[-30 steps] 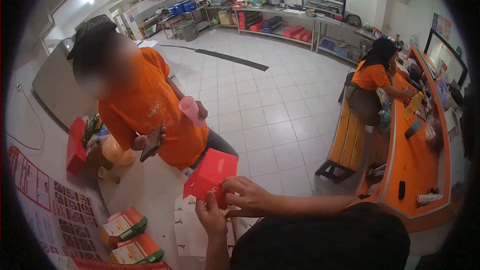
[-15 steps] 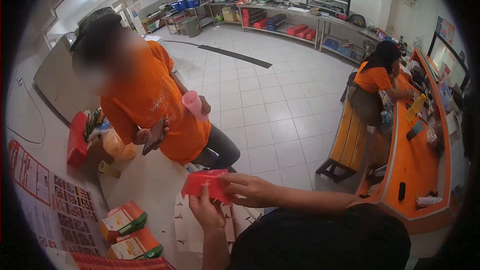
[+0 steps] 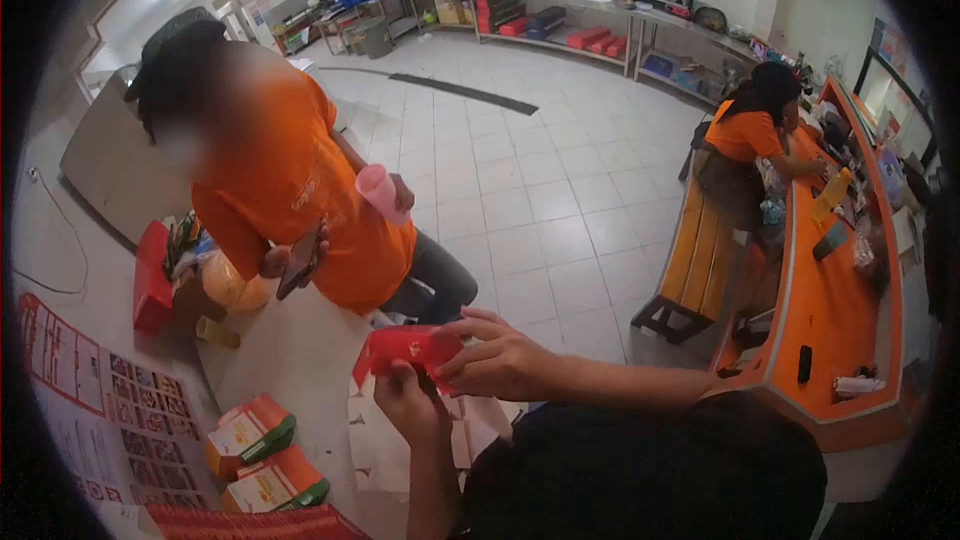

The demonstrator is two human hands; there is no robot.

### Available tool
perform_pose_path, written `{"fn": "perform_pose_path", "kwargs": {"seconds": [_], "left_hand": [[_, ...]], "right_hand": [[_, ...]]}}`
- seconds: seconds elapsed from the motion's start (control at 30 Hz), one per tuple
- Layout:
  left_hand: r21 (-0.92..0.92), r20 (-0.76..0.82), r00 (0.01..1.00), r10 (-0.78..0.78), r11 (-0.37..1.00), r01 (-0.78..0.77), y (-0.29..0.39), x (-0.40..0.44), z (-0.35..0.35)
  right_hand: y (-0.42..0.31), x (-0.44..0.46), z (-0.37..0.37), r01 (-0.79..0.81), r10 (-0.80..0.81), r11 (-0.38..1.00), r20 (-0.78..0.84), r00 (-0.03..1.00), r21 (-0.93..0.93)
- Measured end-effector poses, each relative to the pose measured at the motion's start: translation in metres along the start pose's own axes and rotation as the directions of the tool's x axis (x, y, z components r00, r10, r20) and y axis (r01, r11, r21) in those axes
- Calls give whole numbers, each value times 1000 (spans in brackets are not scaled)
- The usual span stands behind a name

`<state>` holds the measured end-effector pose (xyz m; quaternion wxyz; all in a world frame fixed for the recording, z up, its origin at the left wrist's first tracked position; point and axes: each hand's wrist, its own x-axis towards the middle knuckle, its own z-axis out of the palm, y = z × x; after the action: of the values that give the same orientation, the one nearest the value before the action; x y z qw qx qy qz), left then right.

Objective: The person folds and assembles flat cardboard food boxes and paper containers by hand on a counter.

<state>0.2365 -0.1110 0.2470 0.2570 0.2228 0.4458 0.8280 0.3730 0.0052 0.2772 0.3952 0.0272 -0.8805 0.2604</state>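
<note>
A small red cardboard box [image 3: 408,342], partly folded, is held up over the table in front of me. My left hand [image 3: 412,406] pinches its lower edge from below, thumb on the near face. At the box's right end, my right hand [image 3: 505,360] has its fingers bent against the side flap; some fingertips are hidden behind the card. Pale flat carton blanks [image 3: 385,455] lie on the table beneath both hands. Left of them stand two green, orange and white food boxes [image 3: 272,488]. A stack of red card [image 3: 250,523] lies at the bottom edge.
Across the table a person in an orange shirt [image 3: 300,190] holds a phone [image 3: 300,262] and a pink cup [image 3: 378,190]. Another orange-shirted person [image 3: 748,135] sits on a wooden bench [image 3: 690,275] at the orange counter [image 3: 790,360]. Printed sheets [image 3: 110,390] lie at the left.
The red box has tilted and its right side now bends away from the front face. My right hand's fingers have shifted and lifted along that side. The view has moved slightly.
</note>
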Motion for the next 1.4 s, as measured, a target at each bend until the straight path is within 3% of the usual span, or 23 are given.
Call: {"fn": "perform_pose_path", "kwargs": {"seconds": [0.07,0.17,0.2,0.3,0.33,0.43,0.47,0.53,0.6,0.63,0.67,0.7,0.77,0.8,0.83,0.9,0.93,0.97,1.03,1.07,1.2,1.3,1.4], "left_hand": [[-82,-17,998,-60,995,59,0,2,-1],[-97,-20,981,-193,977,190,-9,-22,10],[-258,-59,981,-185,952,164,-10,-31,25],[165,70,995,-69,985,57,-6,-26,23],[335,85,987,-133,937,97,0,-21,18],[802,425,804,-416,585,-121,31,-7,-5],[779,539,704,-462,592,-208,45,-7,2],[782,512,731,-452,597,-179,57,-10,16],[790,507,765,-396,568,-230,52,-9,11],[801,439,812,-384,577,-160,52,-11,9],[805,367,853,-372,586,-91,54,-11,11],[802,291,886,-360,597,-21,56,-11,15],[813,268,917,-295,580,-51,54,-13,14],[824,265,923,-278,563,-67,54,-13,14],[836,261,929,-262,543,-81,54,-15,13],[830,278,932,-231,546,-112,50,-17,11],[840,314,932,-183,510,-183,48,-17,8],[845,357,924,-136,469,-257,47,-16,6],[828,362,926,-103,492,-269,49,-14,6],[817,358,929,-97,515,-261,49,-15,8],[823,406,914,-3,437,-364,39,-10,-5],[832,470,881,57,304,-464,35,-10,-25],[952,279,943,181,81,-297,43,-7,-74]], "right_hand": [[-2,0,-1,-2,2,1000,59,998,-3],[3,-6,12,-125,131,990,-115,985,59],[7,-9,16,-92,97,995,-165,981,36],[7,-12,9,-181,180,984,-98,979,-1],[7,-12,4,-192,194,980,-61,979,46],[14,-7,-24,-197,191,974,62,980,114],[14,-5,-33,-182,174,980,100,980,84],[22,-5,-42,-183,175,983,256,951,9],[34,-9,-44,-220,104,930,364,926,295],[39,-11,-44,-242,57,873,404,913,423],[40,-17,-40,-352,144,726,371,917,590],[33,-17,-38,-494,305,714,413,858,497],[17,-12,-35,-739,597,608,447,666,289],[16,-12,-27,-656,592,716,292,751,238],[20,-13,-22,-538,486,835,301,821,120],[32,-15,-16,-224,249,968,359,900,-111],[27,-14,-15,-244,226,969,506,832,-31],[21,-11,-16,-462,352,883,530,771,86],[10,-2,-23,-797,535,541,620,573,269],[10,0,-23,-809,623,505,521,583,301],[13,2,-7,-702,515,706,614,598,91],[19,-5,2,-306,290,951,435,852,-34],[20,-7,3,-400,412,911,161,897,-101]]}}
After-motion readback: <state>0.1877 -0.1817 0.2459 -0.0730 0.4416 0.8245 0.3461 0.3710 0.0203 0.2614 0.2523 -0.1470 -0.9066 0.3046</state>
